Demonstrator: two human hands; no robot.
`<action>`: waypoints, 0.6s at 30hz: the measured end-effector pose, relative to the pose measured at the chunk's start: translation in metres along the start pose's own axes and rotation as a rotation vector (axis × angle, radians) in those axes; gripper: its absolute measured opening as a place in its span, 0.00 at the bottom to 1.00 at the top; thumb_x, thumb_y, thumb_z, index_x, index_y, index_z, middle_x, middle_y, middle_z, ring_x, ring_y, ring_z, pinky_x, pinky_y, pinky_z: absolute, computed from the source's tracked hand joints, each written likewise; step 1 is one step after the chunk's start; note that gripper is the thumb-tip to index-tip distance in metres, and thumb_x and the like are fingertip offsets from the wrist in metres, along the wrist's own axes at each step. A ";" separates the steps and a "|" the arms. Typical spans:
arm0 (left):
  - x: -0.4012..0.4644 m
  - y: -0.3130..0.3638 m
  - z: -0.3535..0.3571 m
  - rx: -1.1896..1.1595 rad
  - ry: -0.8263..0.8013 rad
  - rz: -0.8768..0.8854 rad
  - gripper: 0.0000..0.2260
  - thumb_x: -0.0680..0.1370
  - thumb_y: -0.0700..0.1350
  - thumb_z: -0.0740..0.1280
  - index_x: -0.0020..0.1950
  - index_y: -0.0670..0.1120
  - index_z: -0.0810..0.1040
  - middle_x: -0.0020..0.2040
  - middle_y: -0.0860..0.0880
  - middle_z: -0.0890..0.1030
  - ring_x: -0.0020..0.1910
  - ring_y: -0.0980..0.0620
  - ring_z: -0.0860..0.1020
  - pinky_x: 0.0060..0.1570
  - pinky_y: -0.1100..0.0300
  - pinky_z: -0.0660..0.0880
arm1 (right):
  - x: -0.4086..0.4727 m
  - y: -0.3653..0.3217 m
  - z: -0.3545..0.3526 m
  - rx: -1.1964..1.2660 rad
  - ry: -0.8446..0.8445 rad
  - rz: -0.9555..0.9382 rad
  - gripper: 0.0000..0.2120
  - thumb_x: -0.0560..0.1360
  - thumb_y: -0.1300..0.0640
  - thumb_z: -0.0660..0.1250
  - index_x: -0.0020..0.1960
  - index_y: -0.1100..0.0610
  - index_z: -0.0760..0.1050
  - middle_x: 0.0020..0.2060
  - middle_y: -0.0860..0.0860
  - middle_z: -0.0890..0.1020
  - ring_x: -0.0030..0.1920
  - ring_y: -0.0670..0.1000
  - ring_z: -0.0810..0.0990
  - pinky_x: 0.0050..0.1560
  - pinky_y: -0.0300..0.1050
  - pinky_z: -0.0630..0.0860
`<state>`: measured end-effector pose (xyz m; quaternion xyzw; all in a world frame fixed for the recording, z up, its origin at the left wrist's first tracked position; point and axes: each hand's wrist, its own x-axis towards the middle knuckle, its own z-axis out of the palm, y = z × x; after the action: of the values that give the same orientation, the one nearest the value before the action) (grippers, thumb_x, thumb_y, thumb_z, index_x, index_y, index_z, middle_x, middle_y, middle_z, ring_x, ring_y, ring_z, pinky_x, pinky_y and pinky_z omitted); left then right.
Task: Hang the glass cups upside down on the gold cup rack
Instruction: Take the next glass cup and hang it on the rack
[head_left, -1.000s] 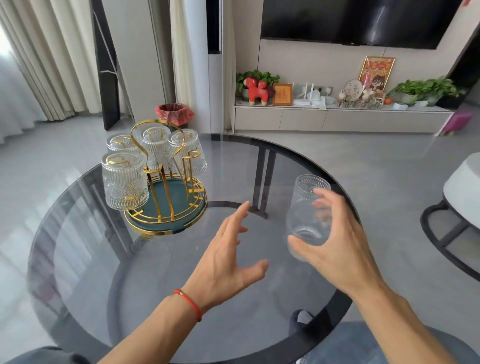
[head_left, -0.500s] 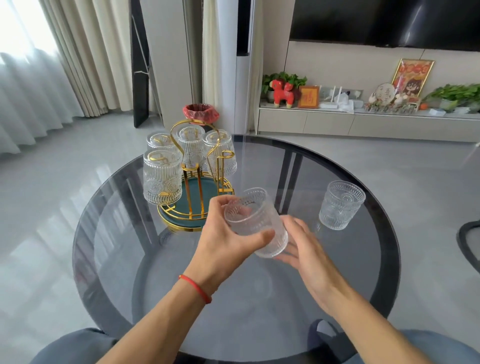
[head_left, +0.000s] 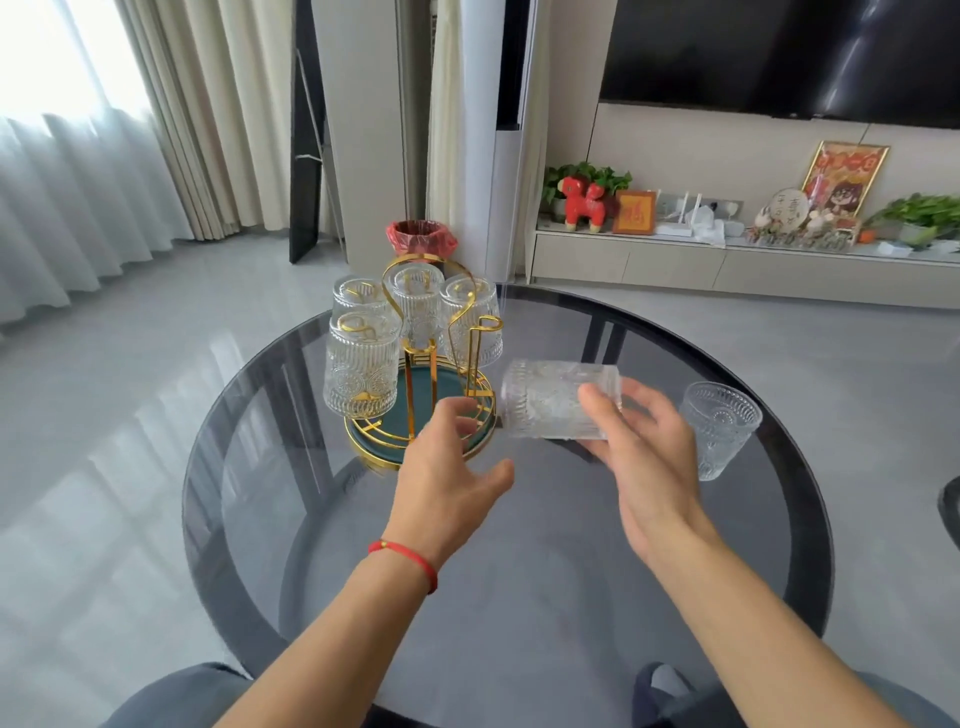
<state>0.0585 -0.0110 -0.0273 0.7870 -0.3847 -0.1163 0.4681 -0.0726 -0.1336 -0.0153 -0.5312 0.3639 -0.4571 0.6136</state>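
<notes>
The gold cup rack (head_left: 415, 364) with a teal base stands at the far left of the round glass table (head_left: 519, 597). Several ribbed glass cups (head_left: 361, 371) hang on it upside down. One gold prong (head_left: 480, 345) on its right side is bare. My right hand (head_left: 641, 457) holds a ribbed glass cup (head_left: 550, 400) lying on its side just right of the rack. My left hand (head_left: 449, 475) hovers open in front of the rack's base, holding nothing. Another glass cup (head_left: 719, 428) stands upright on the table to the right.
A red-lined bin (head_left: 421, 238) stands on the floor behind the table. A low cabinet (head_left: 675, 265) with plants and ornaments runs along the far wall under a dark screen. My knees show under the table's near edge.
The cup has passed from my left hand to my right hand and turned onto its side, closer to the rack. My left hand has let go and opened.
</notes>
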 end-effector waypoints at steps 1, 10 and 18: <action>0.001 -0.003 0.000 0.096 -0.005 0.032 0.26 0.74 0.46 0.76 0.70 0.48 0.72 0.65 0.48 0.79 0.64 0.48 0.77 0.63 0.52 0.76 | 0.004 -0.006 0.005 -0.053 0.025 -0.053 0.26 0.71 0.50 0.81 0.65 0.52 0.78 0.55 0.52 0.88 0.54 0.51 0.88 0.60 0.52 0.82; 0.010 -0.022 0.005 0.607 -0.258 0.036 0.28 0.77 0.53 0.69 0.75 0.47 0.68 0.74 0.46 0.68 0.74 0.45 0.63 0.71 0.42 0.68 | 0.046 -0.052 0.064 -0.358 0.054 -0.379 0.33 0.66 0.42 0.80 0.67 0.49 0.76 0.59 0.45 0.83 0.59 0.47 0.83 0.62 0.52 0.80; 0.012 -0.025 0.005 0.696 -0.294 0.019 0.25 0.78 0.53 0.68 0.73 0.47 0.70 0.71 0.47 0.70 0.72 0.45 0.65 0.68 0.43 0.71 | 0.051 -0.039 0.092 -0.534 -0.014 -0.475 0.32 0.66 0.43 0.81 0.65 0.48 0.72 0.52 0.40 0.79 0.53 0.47 0.81 0.51 0.38 0.77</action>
<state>0.0766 -0.0162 -0.0479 0.8702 -0.4716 -0.0860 0.1138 0.0223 -0.1537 0.0412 -0.7456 0.3326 -0.4724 0.3321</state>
